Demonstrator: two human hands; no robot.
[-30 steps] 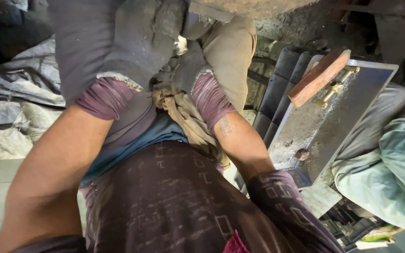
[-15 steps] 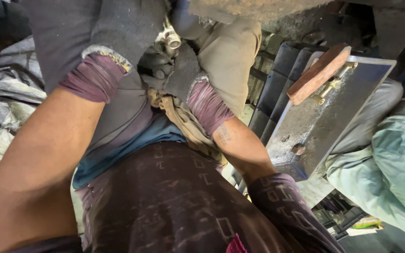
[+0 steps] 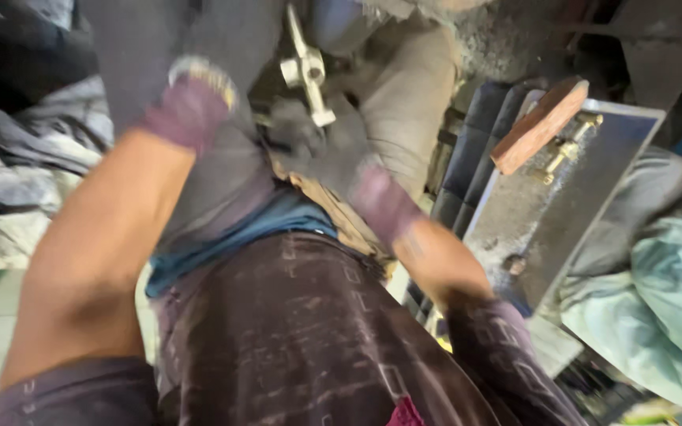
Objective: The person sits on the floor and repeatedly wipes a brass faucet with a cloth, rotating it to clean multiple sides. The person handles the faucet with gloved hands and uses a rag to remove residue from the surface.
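We see a pale metal fitting [image 3: 306, 69] at the top of the view, just above our lap. It has a thin, straight rod that runs from the upper left down toward the lower right, tilted a little off vertical. Midway along the rod sits a chunkier cross-piece with a short round stub pointing left, so the whole thing reads as a small cross. The lower end of the rod finishes in a squarish block. Its surface is dull silver-white and catches the light, bright against the dark grey cloth behind it. The picture is blurred, so we cannot tell finer detail, nor what the fitting's top end joins.
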